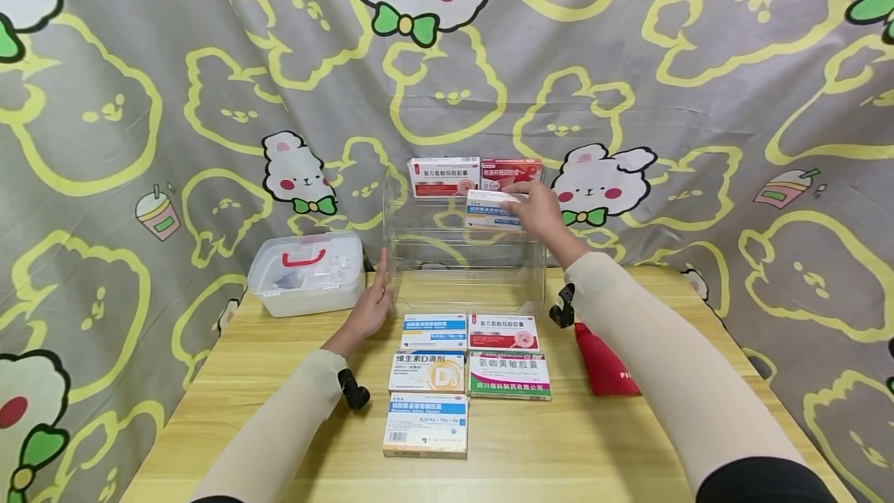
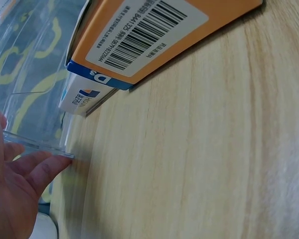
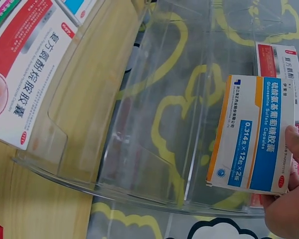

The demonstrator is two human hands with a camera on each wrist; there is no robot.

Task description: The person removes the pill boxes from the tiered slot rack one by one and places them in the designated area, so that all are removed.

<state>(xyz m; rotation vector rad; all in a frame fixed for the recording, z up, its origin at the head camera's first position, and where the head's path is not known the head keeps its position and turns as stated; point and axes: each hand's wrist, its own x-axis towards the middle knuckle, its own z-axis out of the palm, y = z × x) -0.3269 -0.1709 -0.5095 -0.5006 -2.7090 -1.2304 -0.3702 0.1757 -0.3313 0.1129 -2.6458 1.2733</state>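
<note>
My right hand (image 1: pixel 543 216) grips a white and blue medicine box (image 1: pixel 489 210) by its right end, in front of the upper part of a clear tiered rack (image 1: pixel 464 266). In the right wrist view this glucosamine box (image 3: pixel 249 134) shows its printed face, thumb on its edge. A white and red box (image 1: pixel 443 177) and a red box (image 1: pixel 512 171) stand on the top tier, the red one partly hidden by the held box and hand. At the rack's left side rests my left hand (image 1: pixel 372 309); its fingers touch the clear edge (image 2: pixel 42 145) in the left wrist view.
Several medicine boxes lie in two columns before the rack, among them a vitamin D box (image 1: pixel 427 372) and a green and magenta box (image 1: pixel 510 376). A lidded plastic bin (image 1: pixel 307 274) with a red handle stands left. A red cloth item (image 1: pixel 604 363) lies right, partly behind the sleeve.
</note>
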